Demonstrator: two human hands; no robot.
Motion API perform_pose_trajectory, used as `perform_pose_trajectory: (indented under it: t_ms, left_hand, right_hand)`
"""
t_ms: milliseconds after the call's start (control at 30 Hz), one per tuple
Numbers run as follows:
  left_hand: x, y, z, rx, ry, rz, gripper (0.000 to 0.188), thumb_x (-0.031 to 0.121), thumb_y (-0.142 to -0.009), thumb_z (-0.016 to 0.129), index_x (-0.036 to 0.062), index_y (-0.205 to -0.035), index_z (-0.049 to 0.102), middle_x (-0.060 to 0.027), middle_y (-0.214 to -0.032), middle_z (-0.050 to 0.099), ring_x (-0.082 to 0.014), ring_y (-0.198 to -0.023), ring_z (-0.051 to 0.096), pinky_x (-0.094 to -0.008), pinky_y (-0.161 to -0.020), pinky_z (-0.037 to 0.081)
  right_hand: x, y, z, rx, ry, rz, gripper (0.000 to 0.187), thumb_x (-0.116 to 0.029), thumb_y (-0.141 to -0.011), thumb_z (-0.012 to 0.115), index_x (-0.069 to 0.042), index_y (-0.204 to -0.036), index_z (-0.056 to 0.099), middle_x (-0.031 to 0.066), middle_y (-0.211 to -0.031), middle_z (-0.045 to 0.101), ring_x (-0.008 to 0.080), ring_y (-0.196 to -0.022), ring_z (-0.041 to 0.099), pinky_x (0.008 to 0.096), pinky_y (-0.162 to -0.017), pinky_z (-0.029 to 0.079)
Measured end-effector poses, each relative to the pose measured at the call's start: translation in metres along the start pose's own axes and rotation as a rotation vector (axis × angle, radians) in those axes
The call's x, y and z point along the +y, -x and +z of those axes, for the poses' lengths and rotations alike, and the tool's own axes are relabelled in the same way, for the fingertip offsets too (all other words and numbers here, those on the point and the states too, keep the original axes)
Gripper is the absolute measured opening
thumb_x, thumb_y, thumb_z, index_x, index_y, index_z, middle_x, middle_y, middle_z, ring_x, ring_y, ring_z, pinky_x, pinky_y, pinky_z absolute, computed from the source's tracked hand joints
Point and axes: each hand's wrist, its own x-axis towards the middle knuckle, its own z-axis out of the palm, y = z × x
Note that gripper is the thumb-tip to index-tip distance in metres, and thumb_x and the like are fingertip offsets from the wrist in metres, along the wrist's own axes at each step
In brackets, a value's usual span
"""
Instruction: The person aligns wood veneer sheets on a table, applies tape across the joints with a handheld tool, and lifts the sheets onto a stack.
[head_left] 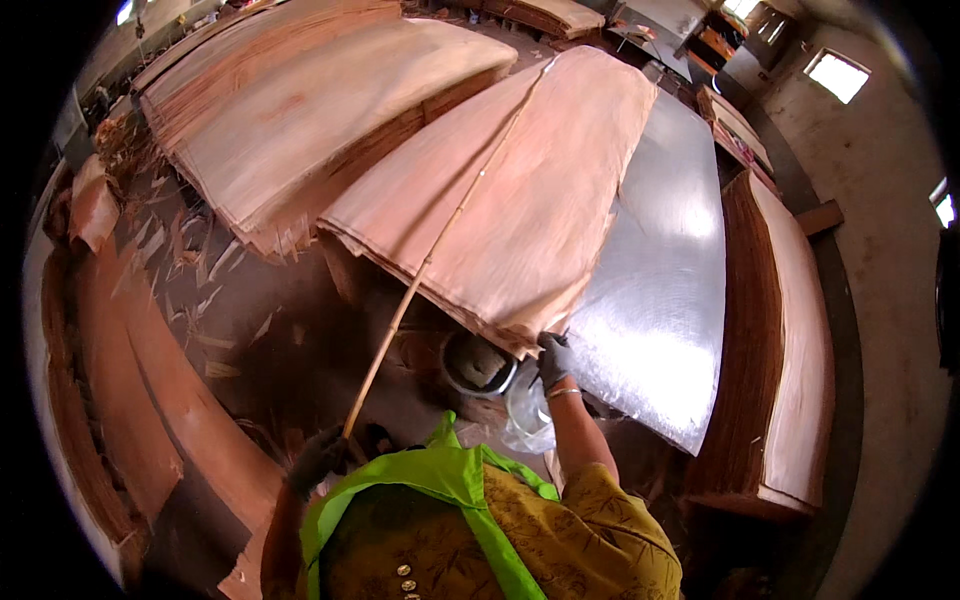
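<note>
My left hand (318,460), in a dark glove, is closed round the near end of a long thin bamboo stick (402,308). The stick slants away across a broad pinkish wood veneer sheet (520,190), and its far end reaches the sheet's far edge. My right hand (556,358), in a grey glove, pinches the near right corner of that veneer sheet, where the edge is slightly ruffled. The sheet lies over the left part of a shiny metal-topped surface (665,290). Whether more sheets lie beneath it is hard to see.
Veneer stacks stand at the far left (330,100) and along the right wall (795,350). A bucket (478,362) and a clear plastic bag (527,410) are below the sheet's near edge. Long veneer strips (190,400) and scraps (205,290) litter the left floor.
</note>
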Motion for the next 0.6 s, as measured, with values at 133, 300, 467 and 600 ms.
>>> perform_pose_trajectory:
  t_ms: [133, 300, 467, 600]
  left_hand:
    - [-0.028, -0.018, -0.063, -0.061, 0.067, 0.068, 0.03, 0.014, -0.089, 0.049, 0.0001, -0.114, 0.053, -0.0004, -0.083, 0.056, -0.0067, -0.072, 0.05, -0.0217, -0.062, 0.042]
    - [-0.05, -0.043, -0.108, -0.083, 0.168, 0.061, 0.032, 0.014, -0.087, 0.051, -0.001, -0.115, 0.053, -0.0004, -0.089, 0.057, -0.0077, -0.076, 0.051, -0.0214, -0.066, 0.042]
    - [-0.048, -0.06, -0.13, 0.321, -0.54, 0.18, 0.025, 0.016, -0.086, 0.055, 0.001, -0.106, 0.059, -0.0057, -0.087, 0.062, -0.0144, -0.076, 0.055, -0.0286, -0.068, 0.046]
    - [-0.026, -0.07, -0.141, 0.455, -0.543, 0.439, 0.024, 0.019, -0.087, 0.058, 0.002, -0.104, 0.06, -0.0098, -0.083, 0.063, -0.0145, -0.074, 0.056, -0.03, -0.066, 0.046]
  right_hand:
    - [0.001, -0.004, 0.023, 0.069, 0.063, -0.045, 0.002, -0.014, -0.078, 0.06, -0.013, -0.08, 0.061, -0.0004, -0.058, 0.051, 0.011, -0.042, 0.042, 0.0268, -0.036, 0.032]
    - [0.029, -0.002, 0.01, 0.373, 0.011, 0.031, 0.007, -0.016, -0.078, 0.058, -0.011, -0.074, 0.055, 0.0005, -0.057, 0.05, 0.0132, -0.044, 0.044, 0.0272, -0.038, 0.033]
    - [0.031, 0.023, 0.026, 0.304, -0.153, 0.064, 0.007, -0.018, -0.08, 0.057, -0.011, -0.082, 0.057, 0.0026, -0.066, 0.057, 0.0123, -0.043, 0.044, 0.0264, -0.036, 0.033]
    - [0.015, 0.034, 0.034, 0.279, -0.251, -0.119, 0.022, -0.027, -0.083, 0.062, -0.008, -0.092, 0.056, 0.0072, -0.079, 0.061, 0.011, -0.04, 0.041, 0.0254, -0.035, 0.033]
